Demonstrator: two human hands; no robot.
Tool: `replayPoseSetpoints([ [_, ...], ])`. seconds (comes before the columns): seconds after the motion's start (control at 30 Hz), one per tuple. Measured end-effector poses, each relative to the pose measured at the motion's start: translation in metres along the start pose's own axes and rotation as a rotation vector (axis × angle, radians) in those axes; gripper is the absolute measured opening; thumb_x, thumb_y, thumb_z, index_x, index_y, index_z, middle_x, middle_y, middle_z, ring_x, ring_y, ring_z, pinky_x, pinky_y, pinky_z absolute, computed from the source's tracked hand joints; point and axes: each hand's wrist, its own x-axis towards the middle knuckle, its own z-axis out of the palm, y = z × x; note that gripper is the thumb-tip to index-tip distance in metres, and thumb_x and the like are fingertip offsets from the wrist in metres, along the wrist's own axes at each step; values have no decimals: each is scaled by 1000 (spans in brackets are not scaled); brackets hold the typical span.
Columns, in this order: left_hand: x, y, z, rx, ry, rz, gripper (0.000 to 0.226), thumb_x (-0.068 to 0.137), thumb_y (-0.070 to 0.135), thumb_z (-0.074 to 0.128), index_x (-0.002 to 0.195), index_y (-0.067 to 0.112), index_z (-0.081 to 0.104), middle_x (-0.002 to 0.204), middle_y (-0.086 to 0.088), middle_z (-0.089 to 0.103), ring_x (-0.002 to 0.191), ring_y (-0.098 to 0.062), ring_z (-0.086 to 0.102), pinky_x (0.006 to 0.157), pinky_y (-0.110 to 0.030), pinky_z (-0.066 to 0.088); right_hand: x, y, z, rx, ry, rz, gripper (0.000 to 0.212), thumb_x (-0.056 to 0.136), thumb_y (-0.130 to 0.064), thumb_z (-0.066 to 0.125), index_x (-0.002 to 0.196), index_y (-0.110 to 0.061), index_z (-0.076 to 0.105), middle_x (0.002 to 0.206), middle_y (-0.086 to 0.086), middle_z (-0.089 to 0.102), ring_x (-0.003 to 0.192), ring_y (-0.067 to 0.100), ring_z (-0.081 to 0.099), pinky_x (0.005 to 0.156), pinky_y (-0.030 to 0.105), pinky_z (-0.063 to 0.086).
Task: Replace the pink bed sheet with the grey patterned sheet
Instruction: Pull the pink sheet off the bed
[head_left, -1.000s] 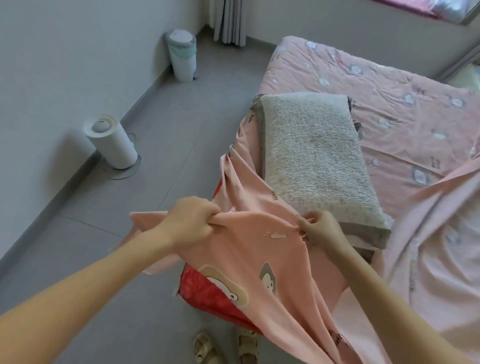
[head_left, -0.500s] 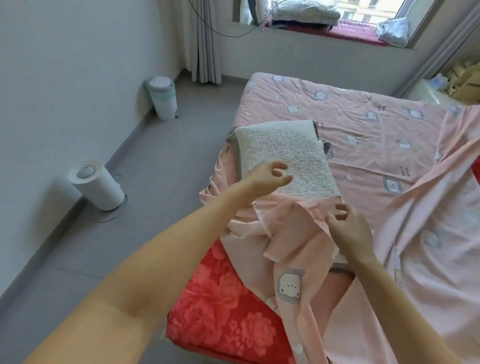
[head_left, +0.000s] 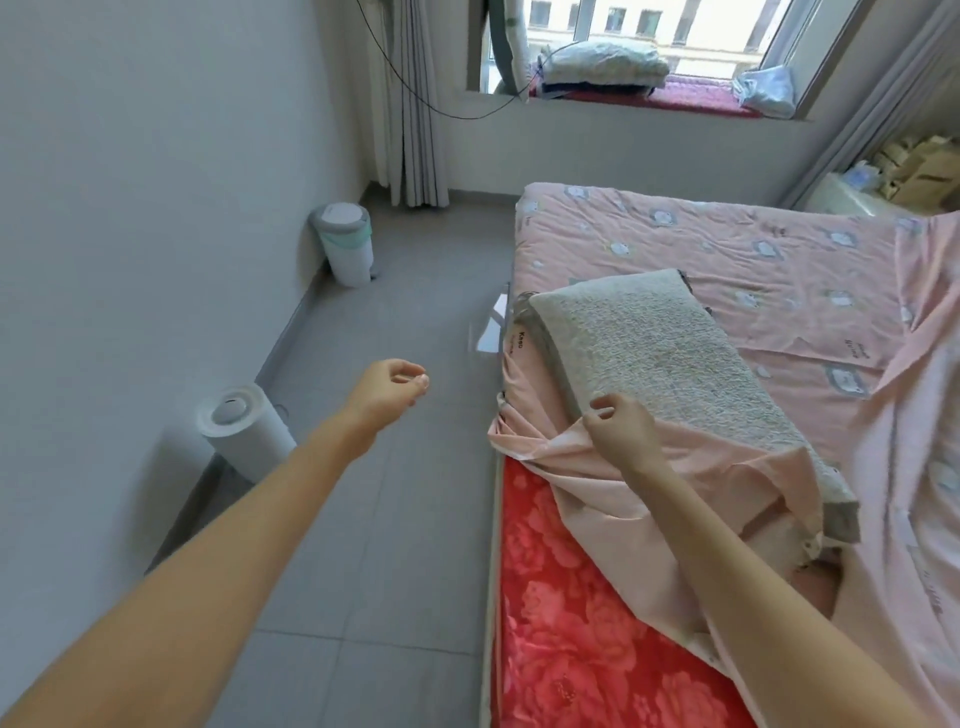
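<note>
The pink bed sheet (head_left: 727, 270) with small animal prints covers most of the bed. Its near left corner is pulled off and lies bunched (head_left: 545, 457) beside a grey textured pillow (head_left: 660, 364), baring the red floral mattress (head_left: 571, 623). My right hand (head_left: 621, 434) hovers over the bunched sheet at the pillow's near corner, fingers loosely curled, holding nothing I can see. My left hand (head_left: 387, 389) hangs over the floor left of the bed, fingers loosely curled and empty. No grey patterned sheet is plainly in view.
A white pedal bin (head_left: 345, 244) stands by the left wall. A white cylindrical appliance (head_left: 244, 431) sits nearer on the grey tile floor. Folded bedding (head_left: 602, 65) lies on the window sill, with curtains (head_left: 410, 104) at its left. Boxes (head_left: 924, 166) are stacked far right.
Both hands let go of the pink sheet corner, which now lies bunched by the pillow. My left hand swung left over the floor. The view lifted toward the window.
</note>
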Motion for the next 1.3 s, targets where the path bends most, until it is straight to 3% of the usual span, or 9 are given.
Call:
replayPoseSetpoints([
  [0.13,2,-35,-82,29,2,-36,23,95,12,53,114,1,60,95,-12,62,75,-17,55,57,-12,41,-20,-56,51,19,-18,32,38,84,-27,52,105,2,67,109,14,68,107,31,60,89,37,45],
  [0.27,24,-53,-136,-17,47,-32,21,96,12,51,113,2,60,97,-12,64,83,-21,57,61,-17,39,-16,-91,83,24,-29,51,23,87,-13,54,97,-2,72,104,18,69,103,33,61,89,40,47],
  [0.43,81,-56,-158,-88,86,-57,19,96,11,50,109,2,60,96,-14,66,70,-13,57,61,-19,41,22,-120,101,45,-9,80,20,87,-15,57,86,1,69,93,20,69,94,34,62,86,42,49],
  [0.57,139,-45,-151,-110,28,-54,18,96,12,50,108,3,61,92,-10,66,69,-12,58,61,-20,41,69,-129,110,31,13,88,18,84,-12,57,92,-7,72,97,10,71,97,26,64,89,42,50],
  [0.8,288,4,-143,-40,-5,-4,21,96,7,49,111,-4,59,93,-15,63,66,-10,55,49,-10,41,217,-152,121,47,6,61,24,85,-15,56,89,6,70,94,22,69,92,37,64,83,47,52],
  [0.93,366,37,-141,-4,-4,14,22,95,5,49,111,-7,59,94,-17,61,67,-9,53,42,-2,38,296,-172,123,29,-12,60,22,82,-10,54,87,4,70,87,21,70,86,34,65,71,35,52],
  [1.13,508,76,-135,-20,-93,-41,18,96,11,50,106,1,62,93,-12,65,69,-12,57,57,-16,40,427,-212,133,36,-55,107,22,85,-12,53,92,-5,73,92,10,72,90,25,66,75,29,50],
  [1.23,591,82,-139,-23,-121,-75,14,95,13,50,97,8,62,86,-5,65,76,-18,60,63,-23,38,496,-226,148,34,-53,121,22,87,-15,55,98,-9,73,97,6,71,94,21,63,73,22,40],
  [1.3,653,88,-142,-9,-134,-85,12,95,14,50,91,12,61,84,-3,65,73,-15,59,63,-24,37,546,-235,158,44,-38,140,17,86,-14,55,87,-14,72,85,8,68,86,22,61,70,22,37],
])
